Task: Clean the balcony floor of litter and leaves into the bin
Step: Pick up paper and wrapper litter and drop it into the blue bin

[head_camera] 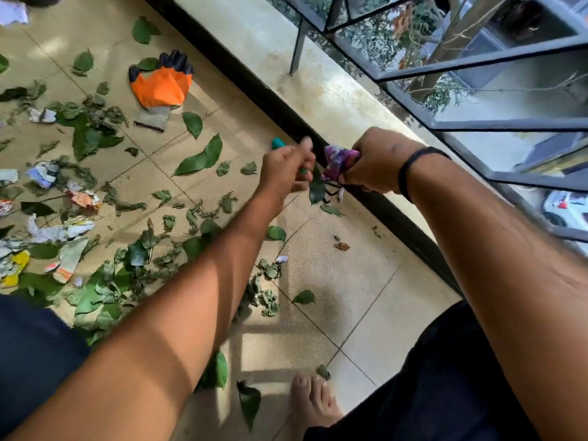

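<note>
while your left hand point(288, 167) grips a teal-handled hand rake point(279, 144) and your right hand point(370, 163) pinches a purple wrapper point(339, 160) at frame centre, most leaves point(200, 159) and paper scraps point(57, 232) still litter the floor point(334, 275) left; no bin shows.

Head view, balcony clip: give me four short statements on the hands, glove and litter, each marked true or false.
1. The left hand grips a teal-handled tool. True.
2. The right hand is open and holds nothing. False: it pinches a purple wrapper.
3. The orange glove is worn on the left hand. False: it lies on the floor, both hands bare.
4. Leaves and paper scraps lie scattered on the floor. True.
</note>
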A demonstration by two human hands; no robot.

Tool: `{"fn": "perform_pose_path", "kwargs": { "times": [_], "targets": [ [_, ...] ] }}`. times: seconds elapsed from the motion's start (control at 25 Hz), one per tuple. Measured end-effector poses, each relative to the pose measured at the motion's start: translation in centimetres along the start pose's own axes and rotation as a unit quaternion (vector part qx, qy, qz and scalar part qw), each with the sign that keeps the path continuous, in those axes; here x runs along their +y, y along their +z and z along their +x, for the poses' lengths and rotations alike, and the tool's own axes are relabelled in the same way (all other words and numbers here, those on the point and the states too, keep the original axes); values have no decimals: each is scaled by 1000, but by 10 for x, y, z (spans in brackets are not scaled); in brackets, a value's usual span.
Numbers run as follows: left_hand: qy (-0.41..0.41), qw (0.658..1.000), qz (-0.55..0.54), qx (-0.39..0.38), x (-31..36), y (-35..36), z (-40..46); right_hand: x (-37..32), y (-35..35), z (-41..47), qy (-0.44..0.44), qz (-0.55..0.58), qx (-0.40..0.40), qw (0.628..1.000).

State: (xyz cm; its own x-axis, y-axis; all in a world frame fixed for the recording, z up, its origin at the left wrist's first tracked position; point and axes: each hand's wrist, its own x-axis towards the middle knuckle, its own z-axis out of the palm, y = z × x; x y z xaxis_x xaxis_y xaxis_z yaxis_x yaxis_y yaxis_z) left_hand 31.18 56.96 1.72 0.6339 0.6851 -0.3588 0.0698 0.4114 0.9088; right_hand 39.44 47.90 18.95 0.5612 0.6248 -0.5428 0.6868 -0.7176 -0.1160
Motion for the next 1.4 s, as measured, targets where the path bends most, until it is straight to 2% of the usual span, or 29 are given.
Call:
{"fn": "perform_pose_path", "kwargs": {
  "times": [0.04, 0.08, 0.16, 0.24, 0.32, 0.4, 0.44, 0.48, 0.52, 0.64, 0.76, 0.84, 0.92, 0.96, 1.08, 1.2, 1.32, 1.36, 1.4],
  "targets": [
    [35, 988, 149, 3, -23, 7, 6, 12, 2, -8, 13, -6, -4, 1000],
    [64, 958, 279, -24, -45, 13, 11, 24, 5, -18, 26, -10, -15, 999],
    [76, 887, 446, -92, -82, 28, 15, 44, 12, -41, 47, -23, -38, 998],
    [147, 799, 571, -116, -101, 44, 19, 56, 16, -63, 51, -31, -42, 997],
    [222, 746, 618, -112, -103, 56, 26, 64, 21, -83, 49, -26, -37, 998],
    [254, 696, 658, -132, -102, 64, 33, 70, 27, -99, 55, -19, -33, 998],
    [252, 667, 684, -154, -101, 68, 37, 72, 29, -106, 60, -19, -31, 998],
    [258, 621, 723, -159, -102, 68, 40, 73, 31, -112, 66, -21, -32, 997],
    [272, 585, 752, -136, -105, 67, 45, 74, 33, -117, 69, -24, -35, 997],
    [301, 519, 791, -119, -103, 68, 51, 73, 36, -124, 73, -17, -32, 997],
    [318, 502, 796, -119, -94, 67, 54, 67, 36, -122, 71, -9, -33, 997],
    [335, 532, 767, -130, -87, 67, 54, 61, 37, -115, 62, -8, -38, 997],
    [355, 539, 747, -160, -85, 66, 54, 55, 37, -107, 52, -4, -43, 998],
    [356, 530, 749, -177, -87, 64, 52, 52, 36, -103, 45, -1, -44, 998],
    [331, 471, 795, -193, -98, 53, 48, 42, 37, -92, 25, -3, -41, 999],
    [310, 469, 807, -181, -103, 55, 47, 36, 42, -85, 11, -21, -60, 998],
    [349, 458, 799, -174, -100, 60, 41, 32, 47, -78, 8, -24, -70, 997],
    [364, 461, 789, -180, -100, 58, 38, 30, 47, -76, 5, -26, -73, 997],
    [380, 479, 770, -183, -101, 56, 37, 28, 46, -73, 3, -28, -76, 997]
  ]
}}
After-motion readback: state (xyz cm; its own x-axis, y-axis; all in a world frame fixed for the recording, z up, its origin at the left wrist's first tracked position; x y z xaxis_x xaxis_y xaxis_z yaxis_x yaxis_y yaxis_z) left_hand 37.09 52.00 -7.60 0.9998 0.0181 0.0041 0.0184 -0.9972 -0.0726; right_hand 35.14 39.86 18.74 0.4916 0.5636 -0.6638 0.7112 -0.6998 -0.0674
